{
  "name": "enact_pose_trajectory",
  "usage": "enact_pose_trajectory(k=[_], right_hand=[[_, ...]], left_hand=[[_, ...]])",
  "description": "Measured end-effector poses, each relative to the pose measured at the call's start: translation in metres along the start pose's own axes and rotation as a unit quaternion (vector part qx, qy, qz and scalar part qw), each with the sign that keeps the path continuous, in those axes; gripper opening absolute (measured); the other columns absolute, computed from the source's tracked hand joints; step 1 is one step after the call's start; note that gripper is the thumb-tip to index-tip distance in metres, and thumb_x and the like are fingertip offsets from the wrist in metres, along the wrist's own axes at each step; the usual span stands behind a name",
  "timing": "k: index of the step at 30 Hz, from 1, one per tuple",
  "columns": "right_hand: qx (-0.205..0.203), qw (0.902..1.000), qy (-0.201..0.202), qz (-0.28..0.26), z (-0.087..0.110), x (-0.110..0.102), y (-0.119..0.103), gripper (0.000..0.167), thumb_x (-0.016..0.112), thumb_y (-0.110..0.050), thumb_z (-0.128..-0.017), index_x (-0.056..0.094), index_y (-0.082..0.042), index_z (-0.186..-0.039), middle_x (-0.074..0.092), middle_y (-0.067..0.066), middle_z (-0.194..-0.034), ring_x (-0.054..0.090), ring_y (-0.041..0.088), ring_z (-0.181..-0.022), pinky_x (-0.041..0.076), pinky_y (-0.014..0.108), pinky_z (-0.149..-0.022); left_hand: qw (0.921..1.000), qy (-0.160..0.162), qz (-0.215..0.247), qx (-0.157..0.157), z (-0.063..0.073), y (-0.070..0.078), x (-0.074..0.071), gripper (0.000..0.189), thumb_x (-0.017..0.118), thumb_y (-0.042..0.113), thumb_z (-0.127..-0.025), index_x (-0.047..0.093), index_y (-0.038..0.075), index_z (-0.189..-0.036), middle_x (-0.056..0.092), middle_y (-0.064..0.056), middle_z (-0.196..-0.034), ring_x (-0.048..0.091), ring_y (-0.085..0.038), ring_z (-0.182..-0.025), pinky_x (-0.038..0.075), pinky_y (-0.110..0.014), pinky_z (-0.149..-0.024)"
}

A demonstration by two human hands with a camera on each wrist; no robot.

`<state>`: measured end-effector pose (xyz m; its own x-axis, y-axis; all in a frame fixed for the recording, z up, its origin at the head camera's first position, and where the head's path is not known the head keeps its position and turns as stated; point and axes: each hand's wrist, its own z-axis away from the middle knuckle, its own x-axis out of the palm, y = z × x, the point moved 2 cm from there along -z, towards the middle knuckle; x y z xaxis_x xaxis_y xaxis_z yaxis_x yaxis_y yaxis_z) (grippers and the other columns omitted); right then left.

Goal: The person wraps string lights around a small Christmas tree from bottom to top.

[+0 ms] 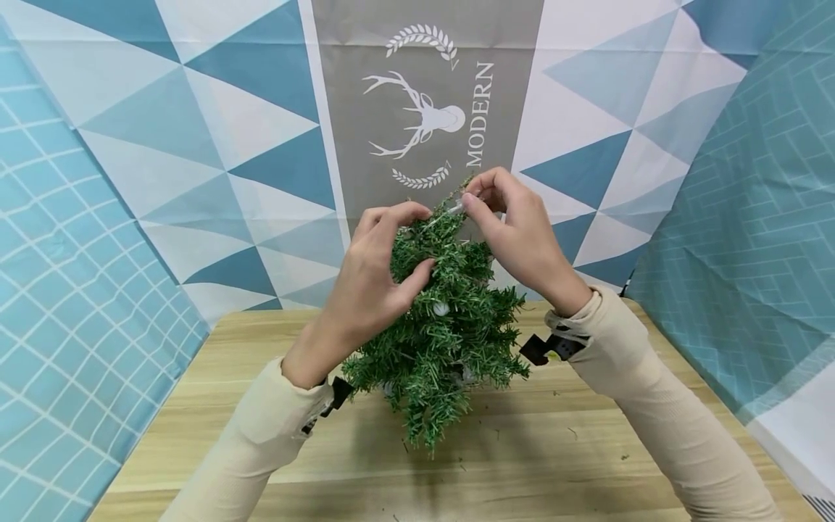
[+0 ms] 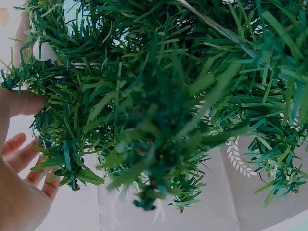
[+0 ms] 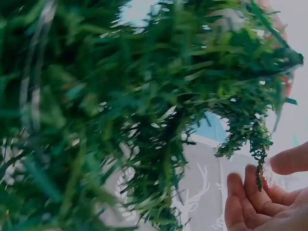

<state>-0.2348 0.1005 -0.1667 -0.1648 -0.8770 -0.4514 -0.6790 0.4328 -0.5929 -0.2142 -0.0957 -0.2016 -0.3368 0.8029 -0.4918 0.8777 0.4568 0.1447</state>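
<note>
A small green artificial Christmas tree (image 1: 450,341) stands upright on the wooden table. My left hand (image 1: 373,272) is at the tree's upper left, thumb and fingers curved round a branch. The left wrist view shows the thumb (image 2: 29,102) against the greenery and the other fingers behind it. Beside the tree's top, my right hand (image 1: 518,225) pinches a small clear piece (image 3: 268,177) between thumb and fingers. A thin transparent strand (image 2: 226,33) runs through the branches. White round ornaments (image 1: 441,309) sit among the needles. Branches hide the trunk and base.
The wooden table (image 1: 261,464) carries a few loose green needles (image 1: 572,433) in front of the tree. Close behind hangs a patterned cloth (image 1: 274,87) with a deer head print. Blue cloths (image 1: 65,290) flank both sides. Each wrist wears a black camera mount (image 1: 551,349).
</note>
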Motion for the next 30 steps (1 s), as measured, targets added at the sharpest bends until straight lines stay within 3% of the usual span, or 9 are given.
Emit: enact_pose_trajectory(k=[2, 5, 7, 11, 14, 17, 20, 25, 30], right_hand=[[0.020, 0.9991, -0.003, -0.036, -0.003, 0.001, 0.002, 0.019, 0.059, -0.018, -0.101, 0.058, -0.004, -0.112, 0.066, 0.009, -0.090, 0.062, 0.021, -0.077, 0.045, 0.030, -0.067], [0.047, 0.9957, -0.002, -0.079, -0.007, 0.003, 0.005, 0.022, 0.065, -0.018, -0.097, 0.055, -0.007, -0.113, 0.070, 0.010, -0.085, 0.066, 0.022, -0.072, 0.046, 0.030, -0.061], [0.059, 0.9951, 0.009, -0.078, -0.007, 0.004, 0.006, 0.024, 0.068, -0.019, -0.095, 0.052, -0.009, -0.110, 0.071, 0.009, -0.084, 0.067, 0.022, -0.070, 0.047, 0.031, -0.060], [0.016, 0.9995, 0.026, -0.007, -0.004, 0.003, 0.004, 0.014, 0.068, -0.022, -0.095, 0.066, -0.009, -0.101, 0.072, 0.003, -0.088, 0.068, 0.014, -0.076, 0.052, 0.031, -0.069], [-0.035, 0.9984, 0.005, 0.044, -0.001, 0.001, 0.000, 0.021, 0.063, -0.025, -0.099, 0.076, -0.008, -0.100, 0.071, 0.001, -0.102, 0.065, 0.013, -0.091, 0.053, 0.033, -0.083], [-0.060, 0.9962, -0.007, 0.063, 0.005, -0.001, -0.001, 0.026, 0.060, -0.027, -0.100, 0.076, -0.008, -0.108, 0.068, 0.003, -0.117, 0.061, 0.016, -0.103, 0.051, 0.036, -0.089], [-0.092, 0.9932, 0.023, 0.068, 0.016, -0.006, 0.000, 0.024, 0.060, -0.022, -0.100, 0.073, -0.008, -0.116, 0.066, 0.004, -0.124, 0.059, 0.017, -0.110, 0.050, 0.038, -0.091], [-0.143, 0.9832, 0.088, 0.073, 0.046, -0.018, 0.003, 0.023, 0.063, -0.009, -0.096, 0.069, -0.007, -0.118, 0.066, 0.005, -0.123, 0.058, 0.021, -0.114, 0.046, 0.037, -0.093], [-0.163, 0.9778, 0.093, 0.094, 0.083, -0.028, 0.020, 0.023, 0.063, -0.005, -0.093, 0.068, -0.001, -0.115, 0.067, 0.009, -0.121, 0.057, 0.025, -0.108, 0.043, 0.031, -0.092]], left_hand=[[1.0000, 0.000, 0.000, 0.000, 0.000, 0.000, 0.000, 0.056, 0.076, 0.000, -0.082, 0.050, 0.000, -0.132, 0.060, -0.010, -0.129, 0.047, -0.025, -0.115, 0.040, -0.036, -0.103], [1.0000, 0.003, 0.002, -0.001, 0.001, 0.000, 0.000, 0.055, 0.075, -0.001, -0.082, 0.050, 0.000, -0.132, 0.060, -0.010, -0.129, 0.047, -0.025, -0.115, 0.041, -0.036, -0.102], [1.0000, 0.003, 0.003, 0.000, 0.002, 0.000, 0.000, 0.055, 0.074, -0.001, -0.083, 0.050, 0.000, -0.133, 0.060, -0.011, -0.130, 0.047, -0.026, -0.115, 0.041, -0.036, -0.102], [1.0000, 0.001, 0.001, 0.007, 0.002, 0.001, 0.003, 0.055, 0.072, -0.001, -0.085, 0.049, -0.001, -0.135, 0.060, -0.011, -0.131, 0.046, -0.027, -0.116, 0.041, -0.037, -0.102], [0.9999, 0.004, -0.005, 0.011, 0.003, 0.003, 0.004, 0.054, 0.070, -0.001, -0.086, 0.048, -0.001, -0.135, 0.060, -0.011, -0.131, 0.046, -0.028, -0.116, 0.041, -0.036, -0.102], [0.9997, 0.012, -0.006, 0.020, 0.006, 0.005, 0.005, 0.053, 0.069, -0.002, -0.088, 0.048, -0.002, -0.136, 0.058, -0.012, -0.136, 0.046, -0.028, -0.120, 0.040, -0.036, -0.105], [0.9985, 0.035, 0.001, 0.041, 0.012, 0.010, 0.003, 0.052, 0.066, -0.005, -0.088, 0.048, -0.003, -0.136, 0.053, -0.016, -0.143, 0.046, -0.031, -0.128, 0.038, -0.039, -0.110], [0.9947, 0.083, -0.004, 0.060, 0.038, 0.020, -0.008, 0.045, 0.059, -0.006, -0.088, 0.051, -0.008, -0.132, 0.052, -0.023, -0.142, 0.048, -0.038, -0.130, 0.036, -0.045, -0.112], [0.9961, 0.074, -0.043, 0.023, 0.084, 0.018, -0.021, 0.042, 0.055, 0.004, -0.090, 0.053, -0.009, -0.130, 0.055, -0.022, -0.137, 0.051, -0.040, -0.125, 0.037, -0.041, -0.113]])
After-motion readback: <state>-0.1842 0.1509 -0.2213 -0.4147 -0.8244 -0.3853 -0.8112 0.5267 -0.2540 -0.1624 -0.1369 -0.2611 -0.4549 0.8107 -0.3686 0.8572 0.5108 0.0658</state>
